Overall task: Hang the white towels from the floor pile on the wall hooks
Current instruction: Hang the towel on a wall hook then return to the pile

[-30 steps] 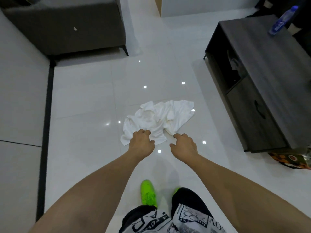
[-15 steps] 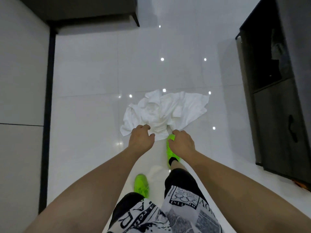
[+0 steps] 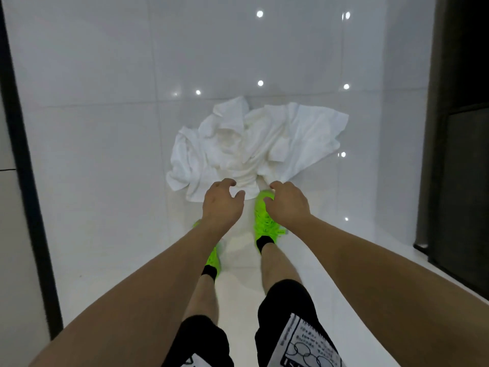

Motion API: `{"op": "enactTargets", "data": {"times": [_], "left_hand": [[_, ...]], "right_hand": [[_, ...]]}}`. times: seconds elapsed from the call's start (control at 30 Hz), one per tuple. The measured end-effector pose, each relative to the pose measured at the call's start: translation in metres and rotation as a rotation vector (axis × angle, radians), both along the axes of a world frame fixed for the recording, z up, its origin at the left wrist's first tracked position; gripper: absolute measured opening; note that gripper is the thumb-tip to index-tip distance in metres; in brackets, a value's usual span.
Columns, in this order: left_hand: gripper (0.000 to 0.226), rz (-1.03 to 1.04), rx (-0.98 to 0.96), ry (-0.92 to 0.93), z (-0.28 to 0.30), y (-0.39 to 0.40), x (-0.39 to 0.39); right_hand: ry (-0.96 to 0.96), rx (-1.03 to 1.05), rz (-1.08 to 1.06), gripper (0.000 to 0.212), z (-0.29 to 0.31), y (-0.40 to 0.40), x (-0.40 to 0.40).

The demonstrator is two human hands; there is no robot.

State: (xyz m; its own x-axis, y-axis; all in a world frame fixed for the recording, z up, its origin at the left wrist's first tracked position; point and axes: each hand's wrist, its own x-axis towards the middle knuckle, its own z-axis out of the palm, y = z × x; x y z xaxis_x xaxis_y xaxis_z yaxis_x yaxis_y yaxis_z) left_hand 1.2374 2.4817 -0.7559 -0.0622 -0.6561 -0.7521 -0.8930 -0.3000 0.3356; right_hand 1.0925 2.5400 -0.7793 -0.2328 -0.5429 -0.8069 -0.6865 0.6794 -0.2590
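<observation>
Both hands, left hand (image 3: pixel 221 205) and right hand (image 3: pixel 287 203), fingers loosely curled, empty, just short of towel pile (image 3: pixel 251 147); grabbing blind risks lifting several tangled towels.

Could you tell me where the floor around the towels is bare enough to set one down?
Bare tile lies between the towel pile and the dark strip leftward, and beyond the pile. Crowded nearside: both shoes and hands.

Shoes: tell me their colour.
Neon green shoes, with black socks; the head view shows them best.
</observation>
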Motion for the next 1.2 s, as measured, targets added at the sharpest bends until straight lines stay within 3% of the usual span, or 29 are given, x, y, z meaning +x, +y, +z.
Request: {"op": "enactTargets", "data": {"times": [0.33, 0.47, 0.6, 0.7, 0.9, 1.03, 1.2], "left_hand": [[0.037, -0.011, 0.02, -0.034, -0.172, -0.014, 0.001], [0.037, -0.008, 0.017, -0.022, -0.233, -0.01, -0.002], [0.035, -0.01, 0.016, -0.007, -0.273, -0.005, -0.012], [0.034, -0.039, 0.038, -0.002, -0.292, -0.003, -0.018], [0.035, -0.089, 0.053, -0.013, -0.308, -0.008, -0.022], [0.035, -0.105, 0.063, -0.027, -0.305, -0.013, -0.021], [0.034, -0.115, 0.061, -0.032, -0.293, -0.027, -0.022]], "right_hand": [[-0.043, 0.06, -0.188, 0.043, -0.174, -0.017, -0.006], [-0.105, 0.018, -0.526, 0.047, -0.239, -0.022, -0.011], [-0.214, 0.022, -1.025, 0.045, -0.288, -0.027, -0.015], [-0.337, 0.045, -1.384, 0.021, -0.31, -0.036, -0.015], [-0.528, -0.018, -1.926, 0.021, -0.321, -0.055, -0.02], [-0.466, -0.064, -2.028, 0.016, -0.315, -0.064, -0.026], [-0.313, -0.083, -1.988, 0.01, -0.3, -0.065, -0.031]]}}
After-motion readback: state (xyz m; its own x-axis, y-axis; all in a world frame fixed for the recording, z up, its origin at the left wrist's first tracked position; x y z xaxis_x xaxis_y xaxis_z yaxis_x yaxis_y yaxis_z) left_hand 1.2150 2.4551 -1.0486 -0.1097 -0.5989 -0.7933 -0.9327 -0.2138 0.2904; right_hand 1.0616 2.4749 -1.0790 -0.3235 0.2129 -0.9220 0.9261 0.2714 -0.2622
